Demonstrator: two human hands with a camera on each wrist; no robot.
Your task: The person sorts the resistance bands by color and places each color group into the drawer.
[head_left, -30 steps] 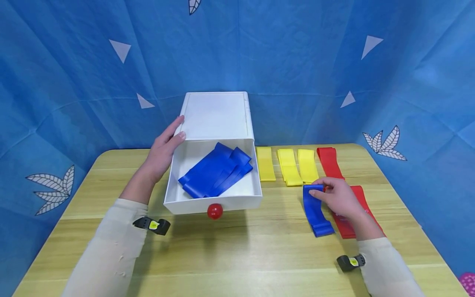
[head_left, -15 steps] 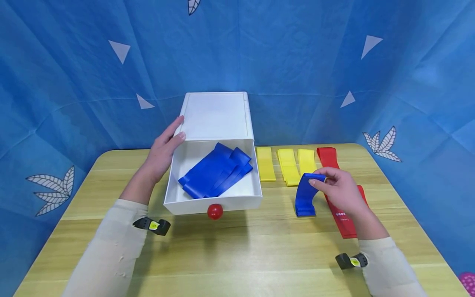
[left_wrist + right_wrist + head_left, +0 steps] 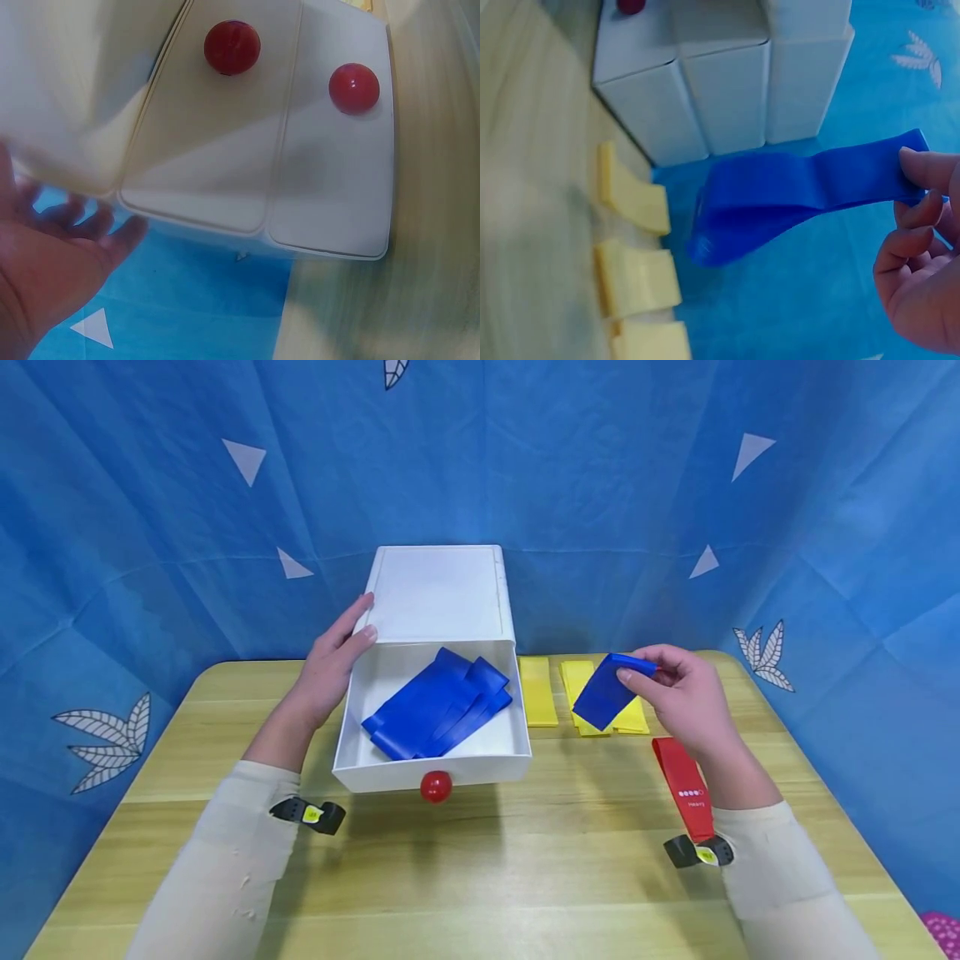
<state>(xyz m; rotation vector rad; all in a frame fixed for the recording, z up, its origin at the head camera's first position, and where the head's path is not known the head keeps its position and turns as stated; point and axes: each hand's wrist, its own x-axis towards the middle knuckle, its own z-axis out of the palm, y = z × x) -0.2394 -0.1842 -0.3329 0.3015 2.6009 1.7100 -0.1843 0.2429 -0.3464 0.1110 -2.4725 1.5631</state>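
Note:
My right hand (image 3: 684, 693) pinches one end of a blue resistance band (image 3: 602, 695) between thumb and fingers. The band hangs in a loop above the table, as the right wrist view also shows. At the left side of a white drawer unit (image 3: 442, 593), my left hand (image 3: 322, 672) rests with its thumb near the top front edge. Its fingers touch the unit's side, loosely bent in the left wrist view. The pulled-out top drawer (image 3: 350, 727) contains overlapping blue bands (image 3: 427, 710) and has a red knob (image 3: 436, 787).
Yellow bands (image 3: 537, 693) lie in a row right of the unit, one partly behind the held band. A red band (image 3: 686, 789) lies beside my right forearm. Two lower drawers with red knobs (image 3: 354, 88) are closed. A blue curtain (image 3: 600, 510) hangs behind the wooden table (image 3: 480, 893).
My right hand has lifted the blue band off the table and carried it up and away from me, toward the yellow bands. My left hand has stayed in place.

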